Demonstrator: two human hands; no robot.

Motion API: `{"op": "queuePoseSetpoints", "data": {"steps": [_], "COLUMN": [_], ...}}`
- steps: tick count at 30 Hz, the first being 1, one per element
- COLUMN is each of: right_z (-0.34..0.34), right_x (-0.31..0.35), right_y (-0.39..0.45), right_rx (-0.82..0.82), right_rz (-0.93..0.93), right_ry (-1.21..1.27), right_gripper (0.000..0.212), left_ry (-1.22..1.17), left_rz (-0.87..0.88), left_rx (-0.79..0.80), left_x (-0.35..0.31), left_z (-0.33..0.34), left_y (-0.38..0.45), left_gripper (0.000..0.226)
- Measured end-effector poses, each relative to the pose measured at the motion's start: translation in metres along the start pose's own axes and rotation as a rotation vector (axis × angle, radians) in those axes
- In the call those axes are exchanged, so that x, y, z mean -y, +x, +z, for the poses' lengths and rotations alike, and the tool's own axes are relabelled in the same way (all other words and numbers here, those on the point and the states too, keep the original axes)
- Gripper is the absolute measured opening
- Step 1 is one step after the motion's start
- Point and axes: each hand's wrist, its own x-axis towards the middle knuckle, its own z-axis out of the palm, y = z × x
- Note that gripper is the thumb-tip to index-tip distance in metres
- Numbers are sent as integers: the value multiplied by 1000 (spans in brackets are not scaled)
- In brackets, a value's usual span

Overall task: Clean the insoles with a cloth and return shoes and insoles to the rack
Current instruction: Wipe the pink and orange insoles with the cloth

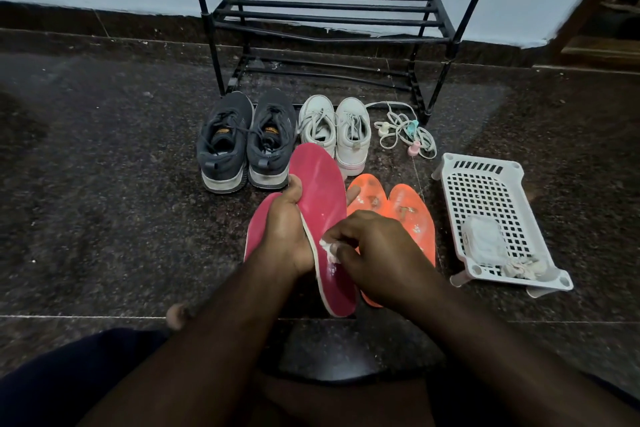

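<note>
The long crimson foam insole is held above the dark speckled stone floor, its long axis running from the person toward the black metal shoe rack, toe end pointing at the rack. The left hand grasps its left edge; the right hand pinches a small white cloth wad against it. Hard rubbing could bend the flexible insole or twist it loose, dropping it onto the orange insoles beside it.
</note>
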Motion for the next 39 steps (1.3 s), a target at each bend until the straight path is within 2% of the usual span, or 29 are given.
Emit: {"op": "queuePoseSetpoints", "data": {"steps": [6, 9, 13, 15, 20, 23, 26, 30, 34, 37, 39], "right_z": [1, 6, 2, 1, 10, 4, 2, 9, 7, -1, -5], "right_x": [-2, -2, -7, -7, -3, -2, -4, 1, 5, -1, -8], "right_y": [-6, -3, 6, 7, 3, 2, 8, 9, 0, 3, 9], "right_rx": [0, -116, -241, -234, -78, -91, -171, -44, -23, -97, -188], "right_rz": [43, 29, 50, 30, 30, 75, 68, 70, 90, 173, 152], "right_ry": [179, 167, 138, 84, -20, 81, 30, -82, 18, 186, 176], "right_gripper": [28, 31, 24, 21, 18, 18, 20, 17, 16, 11, 7], "left_ry": [-75, -20, 52, 58, 97, 89, 79, 118, 63, 80, 53], "left_rz": [75, 82, -17, -64, -66, -54, -22, -50, -54, -33, -4], "left_rx": [-9, -17, 42, 53, 7, -9, -5, -5, -69, -28, -3], "left_x": [-7, -9, 5, 13, 18, 17, 16, 17, 15, 15, 14], "left_z": [-1, 3, 5, 6, 9, 6, 6, 10, 9, 9, 7], "left_y": [0, -2, -3, -2, -2, 1, 1, -4, -2, -1, 0], "left_gripper": [71, 71, 77, 82, 87, 88, 80, 93, 89, 87, 77]}}
